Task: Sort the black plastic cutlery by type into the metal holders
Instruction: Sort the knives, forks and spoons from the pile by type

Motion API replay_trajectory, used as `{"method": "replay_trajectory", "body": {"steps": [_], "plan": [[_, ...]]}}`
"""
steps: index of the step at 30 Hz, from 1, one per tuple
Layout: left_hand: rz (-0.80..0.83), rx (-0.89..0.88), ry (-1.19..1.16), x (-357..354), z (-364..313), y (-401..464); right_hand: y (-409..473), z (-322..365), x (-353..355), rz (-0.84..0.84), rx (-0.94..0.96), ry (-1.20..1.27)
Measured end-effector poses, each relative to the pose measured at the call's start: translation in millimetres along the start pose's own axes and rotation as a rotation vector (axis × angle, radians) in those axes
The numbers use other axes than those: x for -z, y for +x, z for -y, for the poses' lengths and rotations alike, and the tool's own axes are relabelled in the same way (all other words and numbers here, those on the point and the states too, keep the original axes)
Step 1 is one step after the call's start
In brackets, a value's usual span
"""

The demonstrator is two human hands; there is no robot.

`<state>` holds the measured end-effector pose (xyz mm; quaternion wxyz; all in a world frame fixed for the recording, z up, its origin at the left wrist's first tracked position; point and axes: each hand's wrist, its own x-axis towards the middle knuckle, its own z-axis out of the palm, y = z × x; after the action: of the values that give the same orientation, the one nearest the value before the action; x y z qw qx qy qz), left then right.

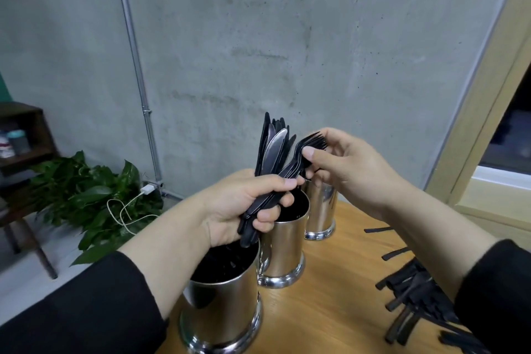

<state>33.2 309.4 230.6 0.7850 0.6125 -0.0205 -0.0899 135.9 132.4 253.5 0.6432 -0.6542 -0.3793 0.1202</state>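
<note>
My three holders (283, 250) are polished, mirror-bright metal. The cutlery (271, 149) I grip is black plastic (one knife blade glossy). The surface (330, 310) is smooth pale wood; at twelve o'clock, rough matt concrete wall (258, 37).

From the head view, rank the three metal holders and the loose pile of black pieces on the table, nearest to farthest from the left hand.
From the left hand:
1. Middle holder, just right, under the fingers.
2. Front holder, just below; nearly tied with the middle one.
3. Back holder, farther right.
4. Loose pile, far right of the table.
</note>
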Motion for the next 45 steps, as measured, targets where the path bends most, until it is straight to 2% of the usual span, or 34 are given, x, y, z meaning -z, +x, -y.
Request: {"method": "replay_trajectory", "body": {"steps": [9, 15, 18, 20, 25, 30, 32, 34, 36, 39, 41, 42, 45], "plan": [[-0.237, -0.093, 0.034, -14.6, 3.9, -7.2, -14.8, 5.3, -5.5, -0.142, 0.046, -0.133], [-0.531, -0.193, 0.242, 8.2, -3.3, -6.1, -2.6, 13.8, 9.1, -0.309, 0.084, -0.225], [-0.679, -0.275, 0.309, 29.4, -5.0, -6.0, 8.6, 13.9, 17.2, -0.371, 0.117, -0.451], [-0.706, -0.298, 0.289, 38.4, -6.0, -6.1, 16.4, 6.1, 14.4, -0.344, 0.105, -0.637], [-0.586, -0.284, 0.208, 40.0, -0.8, -5.2, 34.7, -20.0, -5.3, -0.241, 0.187, -0.945], [-0.569, -0.296, 0.177, 45.3, 2.7, -5.0, 43.9, -52.9, -23.2, 0.014, 0.198, -1.202], [-0.569, -0.302, 0.166, 48.1, 3.0, -5.7, 45.6, -68.6, -28.4, 0.114, 0.183, -1.375], [-0.553, -0.307, 0.165, 49.3, 2.8, -7.2, 45.9, -75.1, -29.6, 0.150, 0.129, -1.508], [-0.530, -0.311, 0.172, 49.3, 2.8, -9.5, 43.3, -67.9, -30.4, 0.067, 0.149, -1.429], [-0.491, -0.307, 0.192, 48.2, 3.2, -14.8, 35.6, -35.2, -39.5, -0.129, 0.169, -0.947], [-0.462, -0.290, 0.227, 45.8, 5.1, -18.5, 31.8, -9.1, -52.3, -0.113, 0.118, -0.602], [-0.451, -0.282, 0.251, 44.2, 7.1, -20.6, 29.9, 2.4, -58.7, -0.086, 0.109, -0.510], [-0.441, -0.290, 0.366, 39.4, 14.7, -26.1, 24.2, 23.6, -77.6, 0.018, 0.103, -0.436]]}}
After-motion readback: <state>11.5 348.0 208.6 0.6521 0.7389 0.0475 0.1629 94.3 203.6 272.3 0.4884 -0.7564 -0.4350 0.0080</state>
